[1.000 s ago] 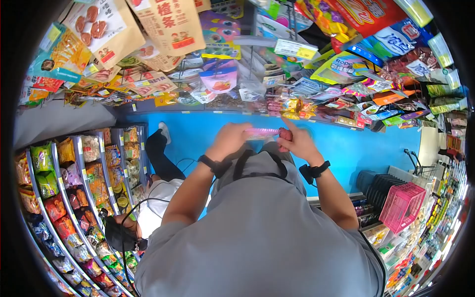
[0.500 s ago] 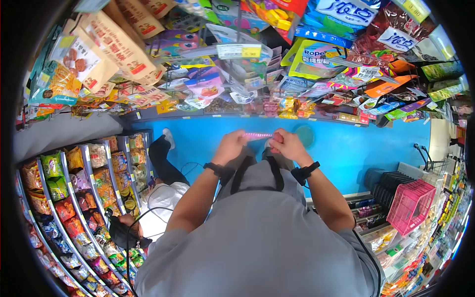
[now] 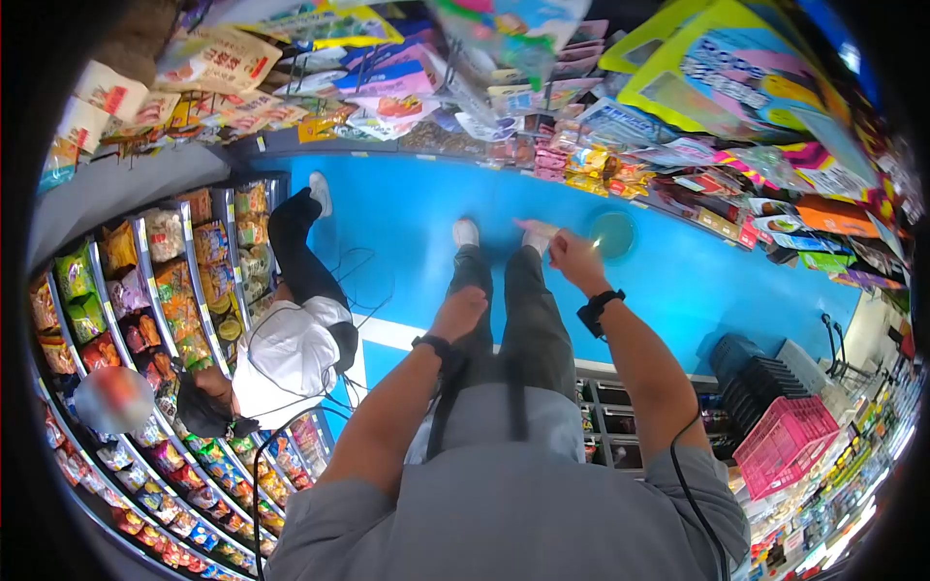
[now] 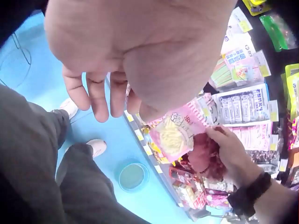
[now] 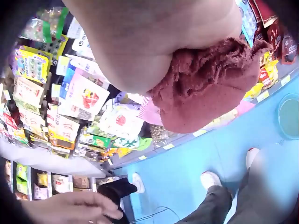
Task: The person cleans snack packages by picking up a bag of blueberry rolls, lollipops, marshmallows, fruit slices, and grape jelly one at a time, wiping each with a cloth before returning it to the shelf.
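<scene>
My right hand [image 3: 578, 263] grips a dark red, crumpled cloth [image 4: 205, 156] together with a pink packet [image 4: 175, 135] that has a pale-yellow printed picture. In the right wrist view the cloth [image 5: 205, 88] bunches below the palm and hides most of the packet, and my fingers are out of sight. My left hand [image 3: 460, 313] holds nothing, apart from the packet and nearer my body, over my leg. Its fingers [image 4: 99, 95] hang loosely bent in the left wrist view.
Hanging snack bags [image 3: 727, 73] fill the rack in front. A round teal bin [image 3: 613, 237] stands on the blue floor. At left, a person in a white shirt [image 3: 291, 353] is low beside shelves of packets; a pink basket [image 3: 787, 445] is at right.
My left hand has let go of the packet and drawn back toward my body. The right hand still holds packet and cloth, now further right. The head view has shifted, showing more of my legs.
</scene>
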Available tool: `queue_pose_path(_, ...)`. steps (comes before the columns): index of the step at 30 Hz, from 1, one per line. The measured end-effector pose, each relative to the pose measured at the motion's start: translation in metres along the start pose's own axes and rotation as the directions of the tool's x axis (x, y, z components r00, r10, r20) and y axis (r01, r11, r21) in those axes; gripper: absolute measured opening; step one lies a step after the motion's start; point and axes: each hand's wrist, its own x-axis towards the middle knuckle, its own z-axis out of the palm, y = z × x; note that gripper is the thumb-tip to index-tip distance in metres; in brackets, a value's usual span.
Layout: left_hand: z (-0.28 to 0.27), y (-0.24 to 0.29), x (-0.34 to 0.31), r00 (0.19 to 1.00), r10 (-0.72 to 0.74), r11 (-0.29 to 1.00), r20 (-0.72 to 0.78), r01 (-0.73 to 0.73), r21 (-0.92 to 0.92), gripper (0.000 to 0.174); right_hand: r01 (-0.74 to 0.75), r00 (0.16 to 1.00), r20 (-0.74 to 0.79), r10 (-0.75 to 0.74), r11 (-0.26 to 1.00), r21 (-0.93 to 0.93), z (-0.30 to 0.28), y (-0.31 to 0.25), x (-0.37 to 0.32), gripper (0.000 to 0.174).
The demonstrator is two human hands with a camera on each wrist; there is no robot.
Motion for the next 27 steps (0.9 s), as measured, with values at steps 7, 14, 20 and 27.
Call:
queue_pose_path(7,0.042,-0.055,-0.032,0.997,-0.062,0.994,0.055,0.066,-0.089,0.029,-0.101,0.989,-0.11,0.102,0.995,0.013,-0.006,0.013,0.077,0.022)
queue_pose_path(14,0.053,-0.124,-0.042,0.985,-0.001,0.999,0.172,-0.007,0.045,0.021,0.009,0.973,-0.227,0.03,0.985,0.17,0.015,0.012,0.158,0.023)
queue_pose_path(20,0.014,-0.152,-0.015,0.992,-0.086,0.996,0.09,0.089,-0.026,0.025,-0.017,0.984,-0.166,0.06,0.969,0.248,0.029,0.041,0.22,0.022)
queue_pose_path(27,0.019,-0.201,-0.001,0.985,-0.163,0.986,0.05,0.161,0.046,0.026,-0.029,0.912,-0.409,0.027,1.0,0.001,0.038,0.077,0.259,0.026)
